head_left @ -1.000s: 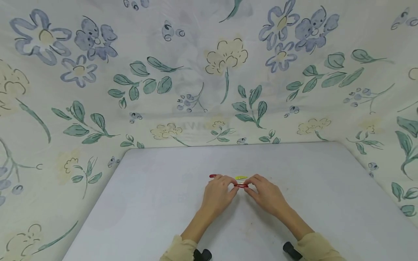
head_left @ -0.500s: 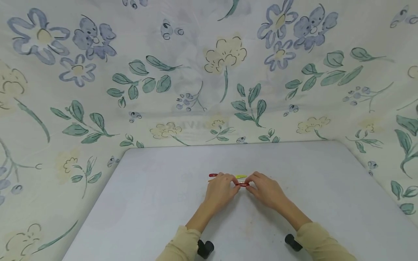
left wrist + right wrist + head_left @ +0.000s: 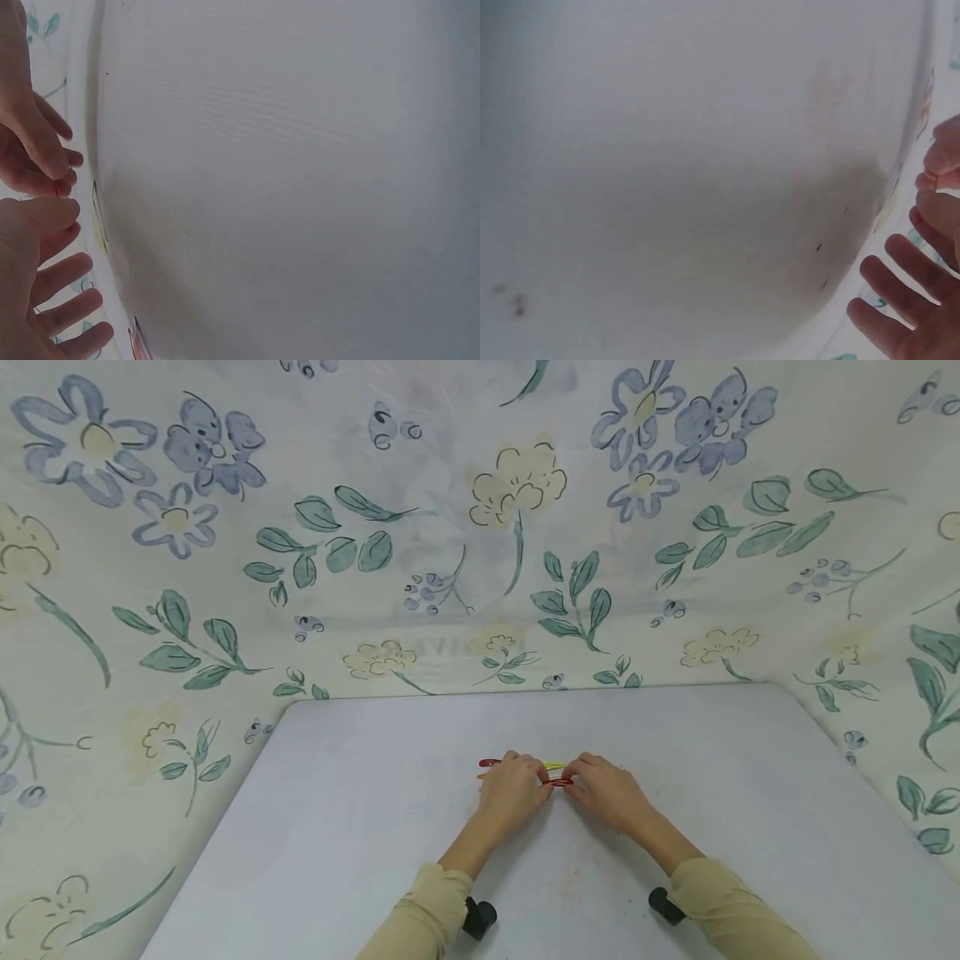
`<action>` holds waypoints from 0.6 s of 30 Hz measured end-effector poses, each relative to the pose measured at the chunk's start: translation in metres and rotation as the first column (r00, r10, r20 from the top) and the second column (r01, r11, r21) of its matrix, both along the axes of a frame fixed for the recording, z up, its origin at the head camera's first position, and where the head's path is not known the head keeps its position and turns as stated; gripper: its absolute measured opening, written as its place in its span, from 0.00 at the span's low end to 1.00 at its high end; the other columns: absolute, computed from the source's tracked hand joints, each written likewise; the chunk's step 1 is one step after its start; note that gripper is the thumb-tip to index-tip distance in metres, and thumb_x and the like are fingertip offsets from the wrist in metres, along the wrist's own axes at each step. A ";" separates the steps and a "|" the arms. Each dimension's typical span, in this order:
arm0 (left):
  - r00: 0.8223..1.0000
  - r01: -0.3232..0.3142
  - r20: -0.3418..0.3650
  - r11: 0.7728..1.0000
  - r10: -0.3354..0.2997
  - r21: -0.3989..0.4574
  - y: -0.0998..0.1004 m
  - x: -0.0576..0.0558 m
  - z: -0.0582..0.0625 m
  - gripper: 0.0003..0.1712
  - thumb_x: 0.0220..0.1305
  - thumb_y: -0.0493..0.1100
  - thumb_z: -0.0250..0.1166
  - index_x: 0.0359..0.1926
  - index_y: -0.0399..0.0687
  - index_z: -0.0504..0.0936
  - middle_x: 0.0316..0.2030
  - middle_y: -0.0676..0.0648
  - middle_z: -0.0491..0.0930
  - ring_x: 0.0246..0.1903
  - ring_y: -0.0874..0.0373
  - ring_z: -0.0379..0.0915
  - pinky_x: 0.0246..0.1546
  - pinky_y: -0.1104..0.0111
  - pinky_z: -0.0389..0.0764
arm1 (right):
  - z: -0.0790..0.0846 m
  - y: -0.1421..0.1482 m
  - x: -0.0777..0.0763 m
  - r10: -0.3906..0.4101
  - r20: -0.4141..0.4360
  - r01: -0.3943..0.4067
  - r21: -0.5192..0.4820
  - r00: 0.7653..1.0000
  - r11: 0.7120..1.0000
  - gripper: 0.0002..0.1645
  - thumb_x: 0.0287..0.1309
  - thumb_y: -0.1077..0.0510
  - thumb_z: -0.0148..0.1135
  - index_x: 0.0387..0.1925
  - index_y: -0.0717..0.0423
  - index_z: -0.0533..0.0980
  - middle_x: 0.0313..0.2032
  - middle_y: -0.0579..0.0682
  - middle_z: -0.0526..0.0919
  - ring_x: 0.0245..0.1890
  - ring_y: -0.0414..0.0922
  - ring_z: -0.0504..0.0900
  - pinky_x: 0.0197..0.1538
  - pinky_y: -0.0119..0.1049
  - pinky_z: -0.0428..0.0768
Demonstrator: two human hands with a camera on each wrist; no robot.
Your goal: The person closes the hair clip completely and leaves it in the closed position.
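Between both hands is a slim red snap hair clip (image 3: 558, 782). The left hand (image 3: 512, 789) pinches its left end with thumb and forefinger, while the right hand (image 3: 609, 787) pinches the right end. In the left wrist view the other fingers of the left hand (image 3: 56, 281) spread apart. The fingertips of both hands nearly meet and hide most of the red clip there. Just behind, a yellow hair clip (image 3: 555, 766) lies on the table. Another red hair clip (image 3: 489, 762) pokes out behind the left hand, with the tip of an orange piece (image 3: 482, 777) beside it.
A white table (image 3: 360, 827) stretches out under the hands. Floral cloth (image 3: 442, 527) hangs behind it and along its sides. Black wrist devices (image 3: 480, 918) sit at both cuffs, low over the table. Small dark specks (image 3: 819, 247) mark the surface near the right hand.
Both hands keep their pinch on the red hair clip and have shifted very slightly away from the body. The forearms have moved forward a little. The other clips stay where they lie.
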State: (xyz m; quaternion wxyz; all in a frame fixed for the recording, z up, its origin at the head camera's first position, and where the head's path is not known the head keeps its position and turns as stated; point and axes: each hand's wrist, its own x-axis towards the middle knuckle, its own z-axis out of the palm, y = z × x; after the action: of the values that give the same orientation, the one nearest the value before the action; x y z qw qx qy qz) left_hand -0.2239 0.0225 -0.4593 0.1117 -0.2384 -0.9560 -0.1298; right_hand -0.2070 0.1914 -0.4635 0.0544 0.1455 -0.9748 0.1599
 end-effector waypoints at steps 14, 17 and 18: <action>0.999 -0.022 0.038 0.996 0.025 -0.081 0.006 -0.010 -0.004 0.08 0.58 0.49 0.72 0.27 0.53 0.86 0.28 0.54 0.81 0.33 0.57 0.74 0.30 0.69 0.76 | -0.006 -0.005 -0.011 0.006 0.013 -0.006 0.044 1.000 0.999 0.08 0.59 0.55 0.69 0.39 0.53 0.82 0.35 0.45 0.79 0.36 0.43 0.78 0.37 0.42 0.81; 0.999 -0.020 0.025 0.995 0.022 -0.096 0.006 -0.009 -0.004 0.08 0.57 0.48 0.72 0.26 0.53 0.85 0.27 0.54 0.81 0.32 0.57 0.74 0.30 0.68 0.76 | -0.007 -0.006 -0.013 0.005 -0.001 -0.005 0.061 1.000 0.998 0.08 0.59 0.56 0.69 0.39 0.54 0.82 0.35 0.45 0.80 0.38 0.44 0.78 0.37 0.42 0.82; 0.999 -0.021 0.022 0.995 0.023 -0.102 0.006 -0.009 -0.004 0.08 0.57 0.47 0.72 0.25 0.53 0.85 0.27 0.54 0.81 0.32 0.57 0.74 0.30 0.67 0.76 | -0.008 -0.007 -0.013 0.005 -0.005 -0.005 0.066 1.000 0.998 0.08 0.59 0.56 0.69 0.38 0.54 0.82 0.35 0.45 0.80 0.38 0.44 0.78 0.37 0.42 0.82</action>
State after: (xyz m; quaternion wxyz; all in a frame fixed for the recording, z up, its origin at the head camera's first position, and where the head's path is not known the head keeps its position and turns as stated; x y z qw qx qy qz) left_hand -0.2329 0.0281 -0.4634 0.0898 -0.2317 -0.9651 -0.0825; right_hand -0.2198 0.1849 -0.4710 0.0519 0.1501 -0.9791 0.1271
